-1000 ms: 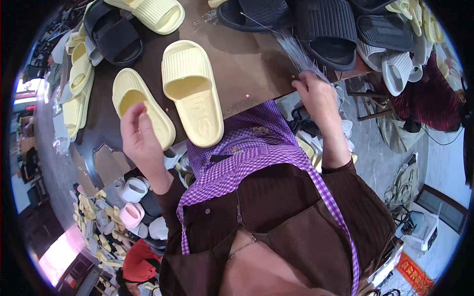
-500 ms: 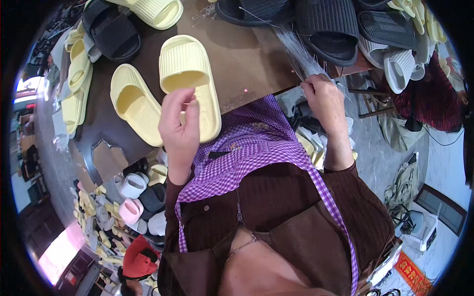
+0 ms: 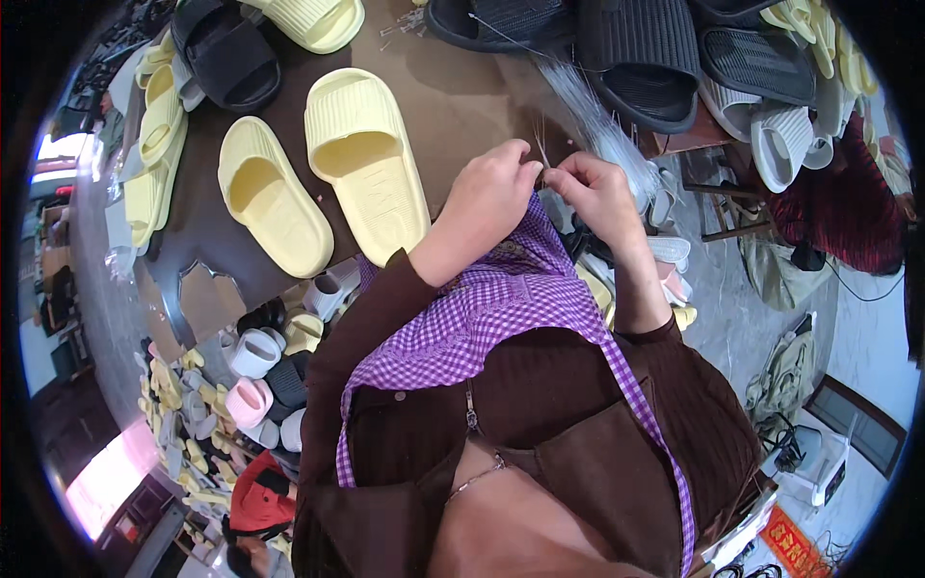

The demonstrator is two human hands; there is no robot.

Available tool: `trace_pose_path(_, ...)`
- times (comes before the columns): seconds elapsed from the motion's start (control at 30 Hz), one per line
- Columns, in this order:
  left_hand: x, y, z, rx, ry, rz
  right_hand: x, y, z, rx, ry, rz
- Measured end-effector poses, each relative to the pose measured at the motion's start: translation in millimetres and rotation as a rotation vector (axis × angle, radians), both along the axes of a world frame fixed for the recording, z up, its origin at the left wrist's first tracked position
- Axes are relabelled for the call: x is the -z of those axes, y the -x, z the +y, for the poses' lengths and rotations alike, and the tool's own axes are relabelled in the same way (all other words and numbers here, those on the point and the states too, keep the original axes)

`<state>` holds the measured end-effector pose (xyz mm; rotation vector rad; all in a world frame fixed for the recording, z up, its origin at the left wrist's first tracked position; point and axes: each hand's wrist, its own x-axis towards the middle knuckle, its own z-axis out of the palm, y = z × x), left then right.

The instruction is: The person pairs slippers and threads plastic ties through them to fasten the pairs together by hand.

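Both of my hands meet over the table's near edge, right of the yellow slides. My right hand (image 3: 599, 196) is closed in a pinch on a few thin plastic strands (image 3: 542, 144), which stick up between the hands. My left hand (image 3: 489, 190) has its thumb and fingers pinched together at the same strands. A bundle of long clear strands (image 3: 593, 104) lies just beyond my right hand. To the left, a pair of pale yellow slides rests on the brown table (image 3: 448, 106): a larger-looking one (image 3: 390, 207) and another beside it (image 3: 289, 217).
Black slides (image 3: 641, 58) crowd the far right, with white slides (image 3: 779, 144) by them. A black slide (image 3: 226, 58) and stacked yellow ones (image 3: 154, 183) sit at the left. Many slippers cover the floor at lower left. A person in red (image 3: 260, 496) is there; a wooden stool (image 3: 732, 207) stands right.
My left hand has moved right from above the yellow slides to meet my right hand. My right hand has shifted slightly left, with strands now standing between the fingers.
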<state>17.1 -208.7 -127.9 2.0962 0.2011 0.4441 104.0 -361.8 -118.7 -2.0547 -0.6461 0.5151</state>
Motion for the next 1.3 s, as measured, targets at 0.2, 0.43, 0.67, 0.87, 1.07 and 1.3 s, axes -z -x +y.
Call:
trace_pose_path(0.2,-1,-5,5,0.001,0.452,0.246,-7,4,6,-0.059,0.002,0.097)
trace_pose_path(0.43,-8,-3,5,0.019,0.848,0.384,-4,5,10,-0.084,-0.035,0.1)
trace_pose_path(0.67,-12,13,9,0.015,0.808,0.389,-5,-7,2,-0.024,0.068,-0.111)
trace_pose_path(0.87,-33,52,30,0.011,0.66,0.408,-18,-18,-7,0.071,0.357,-0.577)
trace_pose_path(1.07,-50,83,47,0.095,0.658,0.43,-29,-8,40,-0.054,-0.035,-0.781)
trace_pose_path(1.3,-75,133,86,0.257,0.912,0.19,-32,-1,73,-0.441,-0.245,-0.835)
